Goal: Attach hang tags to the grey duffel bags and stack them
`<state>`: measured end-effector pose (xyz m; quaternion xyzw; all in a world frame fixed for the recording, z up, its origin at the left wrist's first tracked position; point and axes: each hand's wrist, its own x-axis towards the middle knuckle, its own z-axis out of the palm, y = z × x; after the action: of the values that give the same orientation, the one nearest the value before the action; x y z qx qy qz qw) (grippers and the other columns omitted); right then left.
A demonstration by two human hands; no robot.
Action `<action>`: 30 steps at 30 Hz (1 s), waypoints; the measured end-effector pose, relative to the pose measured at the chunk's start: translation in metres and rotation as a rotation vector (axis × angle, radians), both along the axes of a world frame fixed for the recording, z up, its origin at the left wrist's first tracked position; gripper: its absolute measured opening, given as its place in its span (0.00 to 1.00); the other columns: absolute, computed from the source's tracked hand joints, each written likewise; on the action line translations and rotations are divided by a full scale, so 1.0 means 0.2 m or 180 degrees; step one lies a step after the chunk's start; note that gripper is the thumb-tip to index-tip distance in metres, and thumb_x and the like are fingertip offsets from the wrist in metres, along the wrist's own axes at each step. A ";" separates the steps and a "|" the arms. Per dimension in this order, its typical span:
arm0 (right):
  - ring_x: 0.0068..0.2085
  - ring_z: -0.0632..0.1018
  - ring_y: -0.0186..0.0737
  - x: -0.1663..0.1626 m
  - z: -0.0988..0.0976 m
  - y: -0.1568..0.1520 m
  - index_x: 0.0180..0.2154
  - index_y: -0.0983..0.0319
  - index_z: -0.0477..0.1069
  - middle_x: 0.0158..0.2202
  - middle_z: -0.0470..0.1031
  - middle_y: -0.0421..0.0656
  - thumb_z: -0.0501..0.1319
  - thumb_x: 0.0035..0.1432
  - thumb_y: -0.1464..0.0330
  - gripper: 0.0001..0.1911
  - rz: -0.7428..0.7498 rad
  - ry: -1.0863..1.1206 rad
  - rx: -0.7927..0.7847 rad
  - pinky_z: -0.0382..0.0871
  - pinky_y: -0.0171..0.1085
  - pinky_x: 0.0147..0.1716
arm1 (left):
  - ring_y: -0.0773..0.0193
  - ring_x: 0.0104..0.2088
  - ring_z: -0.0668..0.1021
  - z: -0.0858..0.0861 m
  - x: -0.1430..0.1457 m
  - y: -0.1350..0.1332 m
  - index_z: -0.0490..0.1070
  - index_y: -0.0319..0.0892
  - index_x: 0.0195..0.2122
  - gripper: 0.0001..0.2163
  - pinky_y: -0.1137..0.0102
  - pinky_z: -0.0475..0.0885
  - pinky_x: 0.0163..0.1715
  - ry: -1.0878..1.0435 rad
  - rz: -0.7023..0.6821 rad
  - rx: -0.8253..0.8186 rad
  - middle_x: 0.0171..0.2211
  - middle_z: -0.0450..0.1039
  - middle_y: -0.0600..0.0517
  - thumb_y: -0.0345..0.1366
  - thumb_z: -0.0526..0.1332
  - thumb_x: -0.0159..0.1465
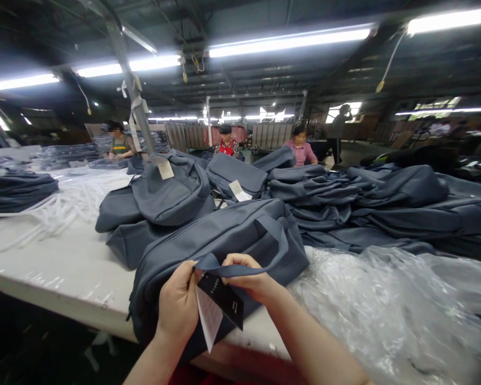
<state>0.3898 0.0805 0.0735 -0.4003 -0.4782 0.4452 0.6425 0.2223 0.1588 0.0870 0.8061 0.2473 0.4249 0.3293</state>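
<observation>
A dark blue-grey bag (208, 235) lies on the table edge in front of me, its strap (278, 251) looping up toward my hands. My left hand (180, 299) pinches the strap near its left end, close to where the tags hang. Closed on the same strap, my right hand (250, 278) grips it a little further right. Between the hands dangle a black hang tag (222, 299) with pale lettering and a white tag (209, 315) behind it. My fingertips partly hide how the tags are attached.
More blue-grey bags (172, 190) with paper tags lie behind, and a large heap of them (404, 208) spreads right. Clear plastic bags (385, 305) cover the right front of the table. White strips (64, 203) lie at left. Several people work farther back.
</observation>
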 end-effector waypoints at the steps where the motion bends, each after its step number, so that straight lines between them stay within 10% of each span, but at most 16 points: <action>1: 0.25 0.64 0.29 -0.02 0.01 -0.02 0.27 0.64 0.68 0.22 0.64 0.35 0.71 0.46 0.59 0.18 -0.0001 -0.0471 -0.0083 0.58 0.30 0.26 | 0.63 0.32 0.75 0.00 0.00 0.00 0.74 0.43 0.38 0.14 0.72 0.67 0.33 0.0036 0.0014 -0.0036 0.30 0.73 0.53 0.44 0.52 0.69; 19: 0.26 0.67 0.29 -0.09 0.01 -0.28 0.45 0.65 0.73 0.26 0.68 0.38 0.60 0.62 0.64 0.13 -0.0138 -0.1664 0.0300 0.61 0.29 0.27 | 0.62 0.30 0.76 -0.01 0.04 0.09 0.76 0.42 0.34 0.17 0.70 0.66 0.33 0.0406 0.0505 0.0411 0.30 0.77 0.50 0.46 0.53 0.68; 30: 0.45 0.74 0.41 -0.23 -0.06 -0.38 0.57 0.58 0.69 0.46 0.73 0.47 0.62 0.59 0.64 0.24 -0.0249 -0.2851 -0.0035 0.69 0.36 0.46 | 0.60 0.32 0.76 -0.08 0.07 0.16 0.78 0.39 0.41 0.23 0.72 0.67 0.32 -0.0115 0.0408 -0.1260 0.30 0.78 0.52 0.56 0.59 0.61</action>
<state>0.3436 0.0039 0.0624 -0.5747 -0.6913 0.2060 0.3864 0.2368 0.1909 0.0709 0.7005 0.3708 0.4025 0.4580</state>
